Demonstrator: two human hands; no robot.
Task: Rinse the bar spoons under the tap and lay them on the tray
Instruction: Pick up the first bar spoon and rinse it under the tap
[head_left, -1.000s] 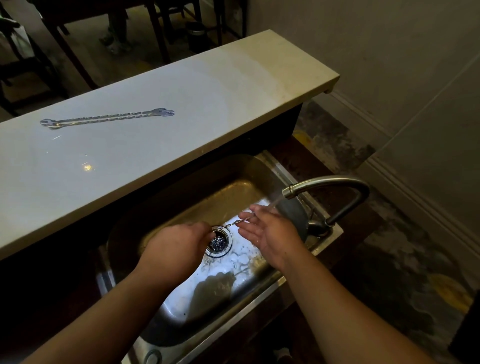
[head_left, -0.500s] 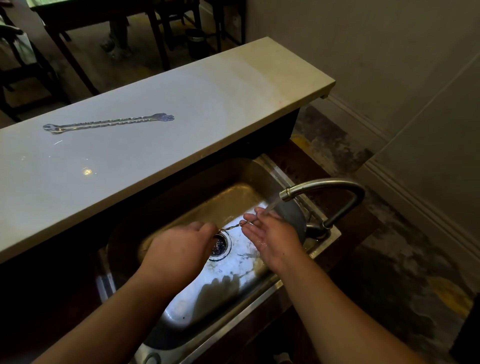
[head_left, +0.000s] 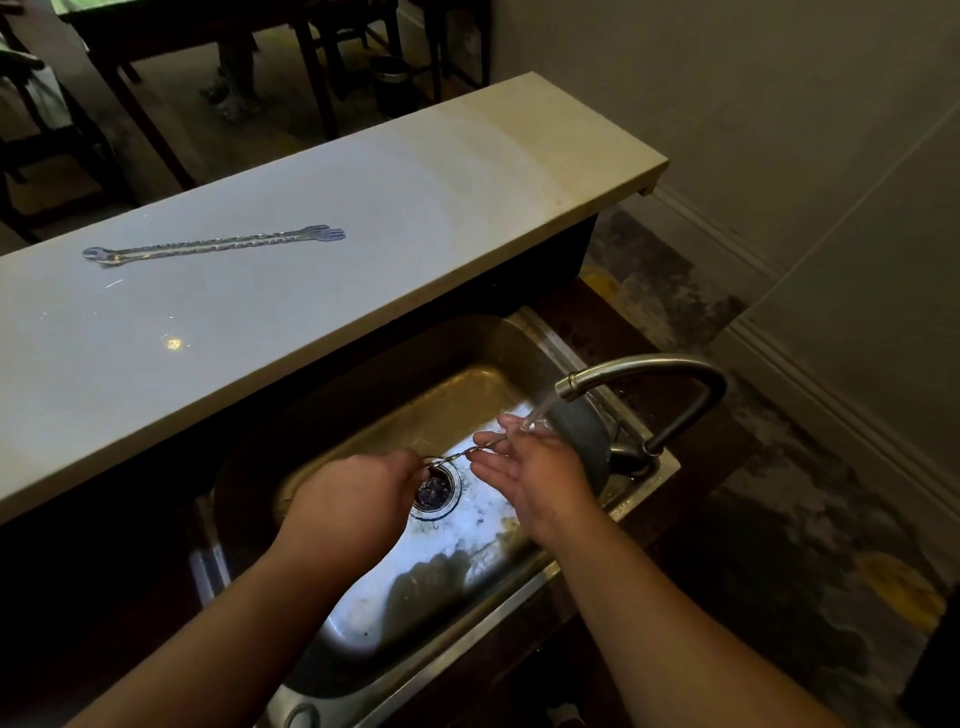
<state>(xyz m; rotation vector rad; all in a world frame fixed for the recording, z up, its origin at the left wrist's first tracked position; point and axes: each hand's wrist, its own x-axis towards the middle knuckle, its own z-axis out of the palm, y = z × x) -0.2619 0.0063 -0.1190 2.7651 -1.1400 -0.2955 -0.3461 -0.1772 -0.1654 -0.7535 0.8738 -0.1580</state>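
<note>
Over the steel sink (head_left: 358, 623) my left hand (head_left: 358, 499) is closed around one end of a thin twisted bar spoon (head_left: 462, 454). Its stem runs up and right to my right hand (head_left: 535, 473), whose fingers are spread and touch the far end under the stream from the curved tap (head_left: 649, 374). Water runs onto my right fingers. Two more bar spoons (head_left: 213, 245) lie side by side on the white counter (head_left: 415, 208), fork ends to the right. I see no tray.
The drain strainer (head_left: 435, 488) sits just below the held spoon. The counter overhangs the sink's far side. Dark table and chair legs stand beyond the counter. A wall with skirting runs along the right, over a stained floor.
My hands and the spoon stay under the tap, with the right hand shifted slightly along the stem. The camera has tilted a little, so the counter sits lower in view.
</note>
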